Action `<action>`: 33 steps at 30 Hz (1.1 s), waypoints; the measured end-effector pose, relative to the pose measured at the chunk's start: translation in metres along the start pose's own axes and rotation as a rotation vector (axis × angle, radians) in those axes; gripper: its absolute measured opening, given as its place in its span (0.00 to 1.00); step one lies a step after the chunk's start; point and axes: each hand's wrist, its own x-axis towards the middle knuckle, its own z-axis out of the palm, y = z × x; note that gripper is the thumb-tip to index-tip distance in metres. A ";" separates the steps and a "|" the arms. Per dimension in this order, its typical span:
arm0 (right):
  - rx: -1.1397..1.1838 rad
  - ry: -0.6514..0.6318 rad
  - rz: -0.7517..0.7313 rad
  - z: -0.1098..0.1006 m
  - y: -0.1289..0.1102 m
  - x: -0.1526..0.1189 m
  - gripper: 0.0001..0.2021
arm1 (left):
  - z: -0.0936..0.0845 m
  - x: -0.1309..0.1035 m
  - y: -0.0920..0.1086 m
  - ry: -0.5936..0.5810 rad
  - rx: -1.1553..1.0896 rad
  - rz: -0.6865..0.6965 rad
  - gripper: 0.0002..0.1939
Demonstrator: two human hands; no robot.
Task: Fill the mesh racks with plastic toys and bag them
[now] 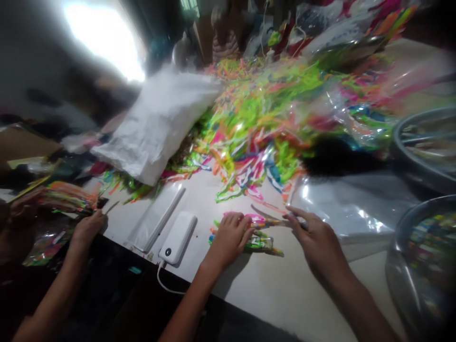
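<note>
My left hand (230, 236) lies over a small bundle of coloured plastic pieces (261, 241), green, pink and orange, on the white table (302, 280). Its fingers are curled down onto them and hide part of the bundle. In my right hand (317, 237) is a small knife (267, 214) with a thin, slightly curved dark blade. The blade points left, just above the bundle; most of the handle is hidden by the fingers. Behind both hands spreads a big heap of similar bright plastic pieces (249, 137), smeared in places.
A white power bank (178, 237) with a cable lies left, beside clear plastic sleeves (160, 216). A white sack (156, 123) rests against the heap. Metal basins (395, 256) line the right, near a clear plastic sheet (342, 204). At left, a co-worker's hand (89, 225) is at coloured pieces.
</note>
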 end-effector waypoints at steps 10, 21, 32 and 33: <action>-0.035 -0.344 -0.452 0.044 -0.006 0.011 0.26 | -0.028 0.030 -0.016 0.145 0.066 -0.132 0.14; 0.265 -0.147 0.055 -0.005 -0.045 -0.023 0.22 | -0.036 0.063 -0.028 -0.039 0.103 -0.201 0.11; 0.427 -0.240 0.078 -0.036 -0.055 -0.051 0.21 | -0.055 0.050 0.002 0.145 -0.226 -0.240 0.07; 0.461 -0.220 0.069 -0.040 -0.058 -0.052 0.20 | -0.059 0.044 0.013 0.135 -0.348 -0.218 0.06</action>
